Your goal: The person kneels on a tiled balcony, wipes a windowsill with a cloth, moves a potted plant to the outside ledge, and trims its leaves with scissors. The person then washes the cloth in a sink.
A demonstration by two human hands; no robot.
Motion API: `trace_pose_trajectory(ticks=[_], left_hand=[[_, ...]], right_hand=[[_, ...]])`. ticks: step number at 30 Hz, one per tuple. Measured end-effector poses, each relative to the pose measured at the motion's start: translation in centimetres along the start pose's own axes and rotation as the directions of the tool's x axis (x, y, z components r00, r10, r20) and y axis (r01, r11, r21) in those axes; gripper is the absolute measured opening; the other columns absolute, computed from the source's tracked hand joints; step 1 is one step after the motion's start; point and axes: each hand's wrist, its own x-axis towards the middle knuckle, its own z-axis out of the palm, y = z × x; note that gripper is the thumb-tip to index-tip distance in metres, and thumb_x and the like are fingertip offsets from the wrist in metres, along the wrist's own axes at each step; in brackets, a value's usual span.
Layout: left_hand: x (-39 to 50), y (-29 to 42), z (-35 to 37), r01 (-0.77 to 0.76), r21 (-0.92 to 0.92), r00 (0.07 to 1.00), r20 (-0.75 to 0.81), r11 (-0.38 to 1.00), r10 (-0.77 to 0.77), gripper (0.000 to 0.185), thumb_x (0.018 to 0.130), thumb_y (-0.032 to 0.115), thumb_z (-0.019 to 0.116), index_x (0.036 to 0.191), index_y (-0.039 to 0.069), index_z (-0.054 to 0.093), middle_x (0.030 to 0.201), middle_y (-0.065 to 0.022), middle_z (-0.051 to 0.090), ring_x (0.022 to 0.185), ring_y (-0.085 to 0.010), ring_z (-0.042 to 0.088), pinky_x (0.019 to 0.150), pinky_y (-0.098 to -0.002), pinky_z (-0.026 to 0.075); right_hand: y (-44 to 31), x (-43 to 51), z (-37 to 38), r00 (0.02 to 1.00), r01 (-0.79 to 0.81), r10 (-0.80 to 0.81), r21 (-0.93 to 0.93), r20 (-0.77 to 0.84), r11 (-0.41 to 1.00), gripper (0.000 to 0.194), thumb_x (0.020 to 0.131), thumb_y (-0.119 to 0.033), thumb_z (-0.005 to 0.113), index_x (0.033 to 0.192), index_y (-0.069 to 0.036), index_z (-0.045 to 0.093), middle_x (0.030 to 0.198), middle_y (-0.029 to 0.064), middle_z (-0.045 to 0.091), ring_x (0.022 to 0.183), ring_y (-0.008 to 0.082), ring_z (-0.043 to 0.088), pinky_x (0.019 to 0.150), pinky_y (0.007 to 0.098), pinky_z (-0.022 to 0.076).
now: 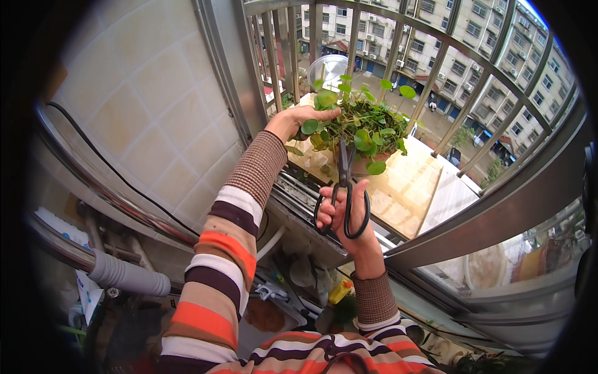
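A potted pennywort plant with round green leaves and a dense tangle of stems stands on the ledge outside the window. Its terracotta-coloured pot is partly covered by hanging leaves. My left hand grips leafy stems at the plant's left side, thumb on top; its fingers are partly hidden by foliage. In my right hand is a pair of black-handled scissors. The blades point up into the plant's front edge and look nearly closed, with their tips against the stems and leaves.
Metal railing bars enclose the tan ledge. A clear round plastic lid or dish is behind the plant. The window track runs below my hands. To the left are a tiled wall and a metal rail with a grey sleeve.
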Motion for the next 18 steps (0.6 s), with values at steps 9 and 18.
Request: trace_pose_trajectory(ticks=[9,18], left_hand=[[-2.3,1.1,2.0,0.219,0.265,0.975,-0.023,0.939,-0.221,0.026,0.071,0.023,0.082,0.083,0.002,0.073,0.071,-0.0034,0.066,0.061,-0.013,0.06,0.051,-0.0261,0.045],[-3.4,2.9,0.7,0.159,0.263,0.987,-0.047,0.952,-0.152,0.021,0.071,0.009,0.077,0.084,-0.006,0.069,0.079,-0.0115,0.07,0.065,-0.0186,0.066,0.057,-0.0295,0.053]], right_hand=[[0.7,-2.3,-0.5,0.995,-0.076,0.062,-0.211,-0.074,0.974,0.081,0.09,-0.076,0.025,0.111,-0.001,0.049,0.072,-0.001,0.04,0.063,0.0118,0.044,0.064,0.0281,0.0458],[1.1,0.7,-1.1,0.993,-0.119,0.115,-0.205,-0.032,0.971,0.079,0.088,-0.076,0.033,0.11,-0.001,0.048,0.067,-0.0019,0.041,0.06,0.0118,0.045,0.063,0.028,0.0463]])
